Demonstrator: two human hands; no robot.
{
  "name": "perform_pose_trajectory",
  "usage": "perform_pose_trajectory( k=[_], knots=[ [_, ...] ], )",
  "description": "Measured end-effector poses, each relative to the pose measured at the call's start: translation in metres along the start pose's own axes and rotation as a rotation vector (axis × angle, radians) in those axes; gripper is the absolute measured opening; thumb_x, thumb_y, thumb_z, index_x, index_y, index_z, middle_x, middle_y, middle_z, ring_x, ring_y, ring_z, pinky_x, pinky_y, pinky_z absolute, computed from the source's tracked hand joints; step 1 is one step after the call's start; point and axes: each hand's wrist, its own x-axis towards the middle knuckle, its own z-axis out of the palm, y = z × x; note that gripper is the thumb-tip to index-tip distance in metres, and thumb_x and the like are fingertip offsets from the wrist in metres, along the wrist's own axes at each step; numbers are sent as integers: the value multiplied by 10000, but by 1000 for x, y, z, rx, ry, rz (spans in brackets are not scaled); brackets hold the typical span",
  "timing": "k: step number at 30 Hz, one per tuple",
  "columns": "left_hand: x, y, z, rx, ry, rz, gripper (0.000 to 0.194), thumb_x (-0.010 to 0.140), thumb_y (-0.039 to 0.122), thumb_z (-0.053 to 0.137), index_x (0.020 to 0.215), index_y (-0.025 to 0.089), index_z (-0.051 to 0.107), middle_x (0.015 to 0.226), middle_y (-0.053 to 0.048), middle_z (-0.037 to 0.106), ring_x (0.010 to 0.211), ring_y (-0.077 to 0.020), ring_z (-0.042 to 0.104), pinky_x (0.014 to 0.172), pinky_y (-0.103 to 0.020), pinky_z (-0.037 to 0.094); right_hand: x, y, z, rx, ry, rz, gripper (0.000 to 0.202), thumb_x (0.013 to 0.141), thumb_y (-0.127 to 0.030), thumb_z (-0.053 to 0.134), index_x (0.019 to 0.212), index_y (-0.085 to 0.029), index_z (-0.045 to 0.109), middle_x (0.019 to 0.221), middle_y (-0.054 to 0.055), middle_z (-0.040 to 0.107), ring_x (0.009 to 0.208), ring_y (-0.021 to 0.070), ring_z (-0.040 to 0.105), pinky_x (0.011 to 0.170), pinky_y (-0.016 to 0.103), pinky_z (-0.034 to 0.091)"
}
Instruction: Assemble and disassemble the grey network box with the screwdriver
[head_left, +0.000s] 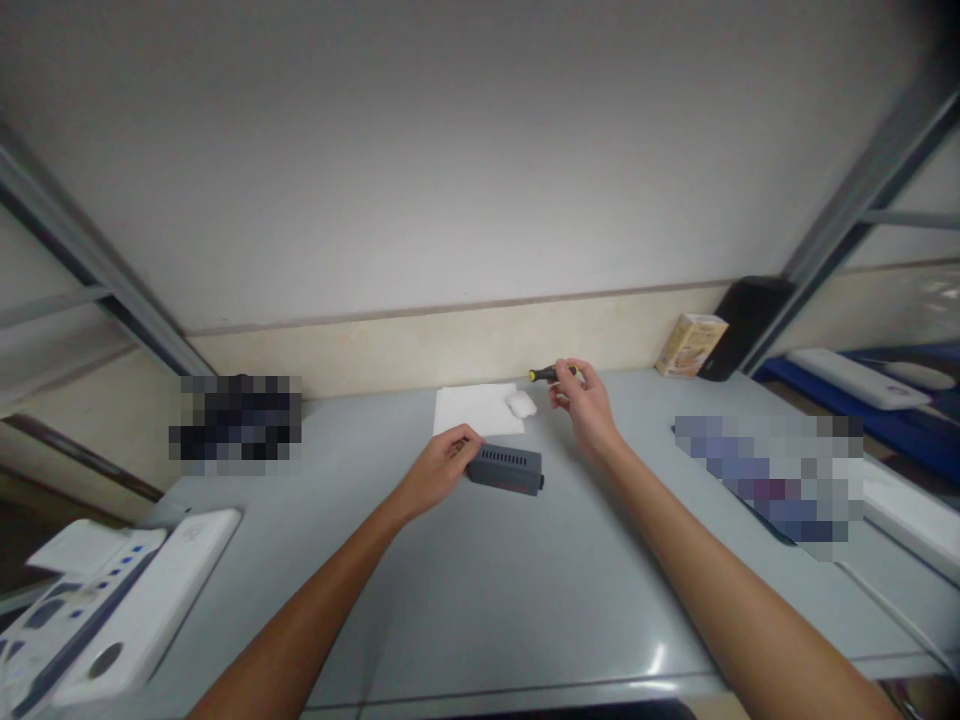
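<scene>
On the grey table lies a dark grey vented box (506,470), with a row of slots along its upper face and a small black knob at its right end. My left hand (442,465) grips the box's left end between thumb and fingers. Raised above the table, my right hand (581,395) is closed around a black and yellow screwdriver (546,374). Its handle end points left, and the fingers hide the rest. Behind the box lies a white sheet (469,408), with a crumpled white wad (520,404) on its right part.
A yellow carton (691,345) and a black upright case (746,325) stand at the back right. White boxed items (161,600) lie at the left edge. Blurred-out objects sit on both sides. A wall closes off the back.
</scene>
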Motion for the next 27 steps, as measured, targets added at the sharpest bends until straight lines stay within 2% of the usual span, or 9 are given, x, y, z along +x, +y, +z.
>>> perform_pose_trajectory(
  k=[3, 5, 8, 12, 17, 19, 23, 25, 27],
  knots=[
    [-6, 5, -13, 116, -148, 103, 378, 924, 437, 617, 1220, 209, 669, 990, -52, 660, 802, -165, 557, 732, -273, 451, 5, 8, -5, -16, 47, 50, 585, 645, -656, 807, 949, -220, 564, 694, -23, 667, 531, 112, 550, 488, 223, 416],
    [-9, 8, -17, 160, -205, 116, 478, 874, 424, 705, 1306, 233, 629, 987, -39, 657, 800, -161, 554, 735, -267, 449, 6, 14, -7, -23, 55, 43, 578, 649, -651, 808, 937, -222, 549, 683, -18, 677, 514, 112, 544, 478, 222, 405],
    [-10, 8, -13, 190, -140, 127, 356, 881, 401, 700, 1178, 205, 693, 883, -16, 629, 767, -150, 520, 708, -255, 420, 6, 22, -9, -37, 46, 5, 548, 690, -637, 792, 926, -229, 512, 662, -22, 676, 494, 113, 528, 470, 224, 391],
    [-6, -5, 1, 145, -67, 96, 398, 932, 437, 634, 1242, 190, 663, 814, 3, 590, 704, -137, 491, 665, -249, 400, 2, 32, -15, -98, 68, -75, 497, 749, -619, 749, 894, -245, 456, 615, -55, 625, 479, 116, 494, 465, 229, 368],
    [-5, -23, 13, 295, 118, 175, 368, 999, 445, 523, 1215, 206, 702, 920, -56, 659, 833, -197, 570, 821, -335, 461, -17, 33, -25, -196, 262, -165, 405, 806, -552, 706, 906, -237, 473, 629, -69, 572, 512, 115, 476, 502, 231, 377],
    [-4, -26, 14, 375, 118, 255, 327, 1011, 420, 512, 1122, 205, 731, 972, -75, 691, 940, -221, 585, 937, -383, 448, -32, 28, -30, -246, 280, -178, 371, 844, -550, 657, 972, -220, 546, 656, -48, 591, 555, 136, 521, 546, 252, 428],
    [-4, -25, 8, 461, 186, 362, 294, 1034, 354, 480, 1040, 205, 733, 1012, -79, 694, 1029, -222, 590, 1003, -420, 441, -77, 7, -48, -364, 117, -188, 454, 918, -571, 537, 1136, -198, 676, 841, 49, 716, 790, 221, 666, 713, 330, 535],
    [-7, -22, 6, 464, 237, 409, 260, 1029, 338, 495, 1067, 210, 718, 1045, -79, 690, 1059, -219, 590, 1013, -422, 451, -102, -5, -62, -419, 31, -190, 456, 940, -561, 509, 1108, -198, 730, 1006, 87, 752, 974, 255, 686, 854, 359, 541],
    [-12, -18, 6, 471, 231, 442, 233, 1004, 347, 550, 1137, 221, 693, 1103, -82, 680, 1110, -226, 582, 1042, -430, 452, -124, -16, -79, -474, -83, -153, 412, 938, -539, 539, 1035, -212, 770, 1113, 84, 756, 1097, 265, 670, 991, 367, 501]
  ],
)
